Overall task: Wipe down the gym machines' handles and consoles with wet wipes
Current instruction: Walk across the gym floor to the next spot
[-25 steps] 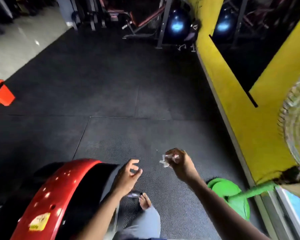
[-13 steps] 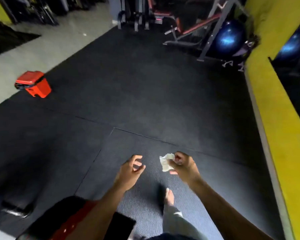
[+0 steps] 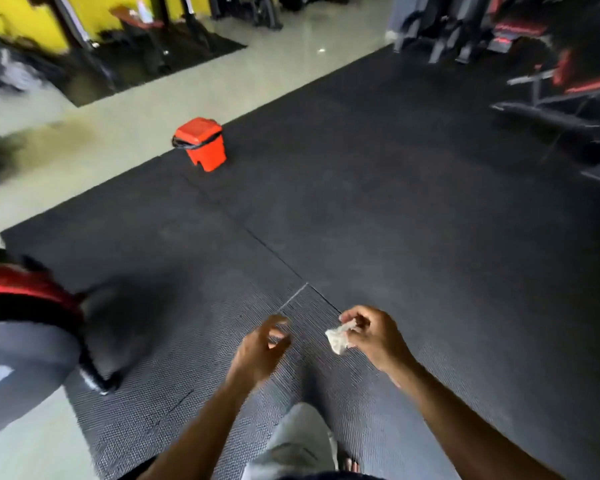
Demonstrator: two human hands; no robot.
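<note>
white wipe (image 3: 338, 339) pinched in my right hand (image 3: 374, 336) fingers, left hand (image 3: 260, 351) loosely curled (empty), orange bin (image 3: 201, 143) far ahead-left.

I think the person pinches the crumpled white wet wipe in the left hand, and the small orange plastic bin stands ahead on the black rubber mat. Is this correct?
Not quite: in the head view the right hand pinches the crumpled white wet wipe; the left hand holds nothing. The small orange plastic bin does stand ahead on the black rubber mat.

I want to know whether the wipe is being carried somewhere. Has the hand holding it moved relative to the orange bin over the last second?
Yes. The right hand pinching the wipe has come closer to the orange bin.
</note>
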